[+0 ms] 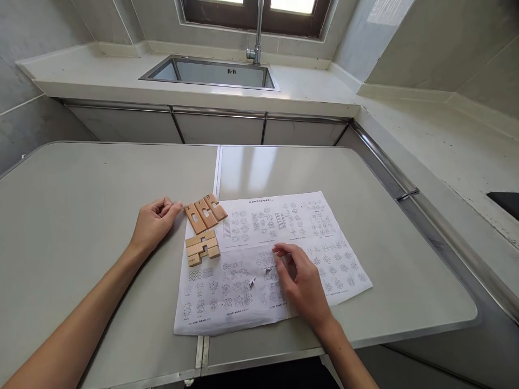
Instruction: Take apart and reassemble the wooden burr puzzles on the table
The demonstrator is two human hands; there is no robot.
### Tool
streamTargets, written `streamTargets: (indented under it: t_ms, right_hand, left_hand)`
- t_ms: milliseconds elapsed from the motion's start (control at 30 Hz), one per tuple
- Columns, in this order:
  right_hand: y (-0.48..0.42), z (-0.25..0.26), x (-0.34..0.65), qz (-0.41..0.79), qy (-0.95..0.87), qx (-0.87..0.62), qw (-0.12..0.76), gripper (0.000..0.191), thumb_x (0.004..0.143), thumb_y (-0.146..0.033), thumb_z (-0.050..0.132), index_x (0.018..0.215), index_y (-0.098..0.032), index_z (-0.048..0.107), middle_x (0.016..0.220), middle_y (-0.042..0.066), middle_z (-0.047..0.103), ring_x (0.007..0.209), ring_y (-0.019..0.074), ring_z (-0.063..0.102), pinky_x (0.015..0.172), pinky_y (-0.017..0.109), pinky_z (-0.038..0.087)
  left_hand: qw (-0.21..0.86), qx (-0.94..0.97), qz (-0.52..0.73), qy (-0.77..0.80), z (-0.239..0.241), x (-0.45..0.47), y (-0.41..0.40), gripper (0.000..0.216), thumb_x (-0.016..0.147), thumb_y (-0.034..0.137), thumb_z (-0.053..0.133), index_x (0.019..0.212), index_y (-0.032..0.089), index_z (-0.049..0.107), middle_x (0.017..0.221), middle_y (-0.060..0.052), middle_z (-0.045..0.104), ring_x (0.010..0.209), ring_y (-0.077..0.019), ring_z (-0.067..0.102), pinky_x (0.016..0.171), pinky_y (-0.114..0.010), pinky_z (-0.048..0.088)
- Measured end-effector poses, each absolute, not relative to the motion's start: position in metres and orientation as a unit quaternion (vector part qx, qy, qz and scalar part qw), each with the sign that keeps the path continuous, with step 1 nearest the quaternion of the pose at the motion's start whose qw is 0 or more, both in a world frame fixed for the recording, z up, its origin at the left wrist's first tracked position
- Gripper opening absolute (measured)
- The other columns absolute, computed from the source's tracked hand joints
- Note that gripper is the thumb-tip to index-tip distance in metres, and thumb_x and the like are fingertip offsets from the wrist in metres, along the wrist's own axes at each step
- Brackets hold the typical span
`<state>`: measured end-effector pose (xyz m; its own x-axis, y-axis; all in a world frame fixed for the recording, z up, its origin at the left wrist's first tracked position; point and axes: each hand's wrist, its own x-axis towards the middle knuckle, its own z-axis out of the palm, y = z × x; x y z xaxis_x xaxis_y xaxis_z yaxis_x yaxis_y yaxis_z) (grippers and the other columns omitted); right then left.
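My left hand rests on the table at the left, fingers curled in and thumb stretched toward a wooden puzzle piece marked 2. Whether the thumb touches it I cannot tell. Beside that piece lie two more numbered, notched wooden pieces, the middle one and the right one. Just below, a cluster of notched wooden pieces sits side by side at the sheet's left edge. Over the printed sheet is my right hand, its thumb and forefinger apart with nothing seen between them.
The sheet carries rows of small diagrams and has small torn holes near its middle. It lies across the seam of the folding table. Behind stand a counter with a sink and a faucet; another counter runs along the right.
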<state>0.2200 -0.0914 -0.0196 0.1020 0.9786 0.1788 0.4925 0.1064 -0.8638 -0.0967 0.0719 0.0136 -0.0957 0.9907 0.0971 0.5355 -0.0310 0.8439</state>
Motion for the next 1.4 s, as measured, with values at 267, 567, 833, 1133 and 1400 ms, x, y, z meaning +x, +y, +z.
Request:
streamTargets:
  t_ms: [267, 567, 833, 1133, 1400]
  right_hand:
    - [-0.092, -0.018, 0.219, 0.285, -0.610, -0.605, 0.425, 0.019, 0.109, -0.027, 0.053, 0.123, -0.025, 0.065, 0.116, 0.008, 0.072, 0.106, 0.0231, 0.070, 0.093, 0.039, 0.060]
    - [-0.097, -0.010, 0.220, 0.276, -0.626, -0.601, 0.413, 0.019, 0.111, -0.027, 0.052, 0.121, -0.026, 0.067, 0.111, 0.007, 0.074, 0.104, 0.0235, 0.072, 0.090, 0.038, 0.062]
    - [-0.096, -0.006, 0.220, 0.275, -0.631, -0.604, 0.401, 0.018, 0.110, -0.023, 0.052, 0.118, -0.026, 0.068, 0.100, 0.003, 0.075, 0.086, 0.0194, 0.073, 0.076, 0.031, 0.061]
    - [-0.094, -0.005, 0.219, 0.279, -0.628, -0.607, 0.399, 0.019, 0.110, -0.024, 0.049, 0.114, -0.024, 0.068, 0.098, 0.005, 0.075, 0.086, 0.0205, 0.073, 0.074, 0.031, 0.060]
    - [-0.093, -0.004, 0.218, 0.290, -0.617, -0.614, 0.398, 0.023, 0.112, -0.029, 0.047, 0.113, -0.023, 0.069, 0.093, 0.006, 0.075, 0.077, 0.0207, 0.073, 0.067, 0.031, 0.058]
  left_hand:
    - [0.321, 0.578, 0.393, 0.639, 0.010, -0.104, 0.062, 0.056, 0.077, 0.037, 0.072, 0.062, 0.024, 0.020, 0.054, 0.007, 0.027, 0.051, -0.0112, 0.026, 0.050, -0.028, 0.021]
    - [0.274, 0.615, 0.357, 0.648, 0.012, -0.097, 0.064, 0.050, 0.082, 0.035, 0.066, 0.063, 0.023, 0.021, 0.057, 0.007, 0.026, 0.056, -0.0116, 0.026, 0.056, -0.028, 0.023]
    - [0.262, 0.633, 0.343, 0.643, 0.013, -0.094, 0.064, 0.045, 0.081, 0.029, 0.062, 0.062, 0.023, 0.021, 0.060, 0.006, 0.023, 0.058, -0.0123, 0.022, 0.056, -0.028, 0.020]
    - [0.270, 0.633, 0.330, 0.645, 0.013, -0.096, 0.066, 0.044, 0.080, 0.030, 0.061, 0.063, 0.023, 0.021, 0.060, 0.006, 0.023, 0.059, -0.0126, 0.021, 0.056, -0.029, 0.019]
    - [0.274, 0.624, 0.322, 0.657, 0.017, -0.093, 0.064, 0.043, 0.080, 0.032, 0.060, 0.064, 0.023, 0.021, 0.062, 0.006, 0.022, 0.059, -0.0128, 0.021, 0.056, -0.028, 0.020]
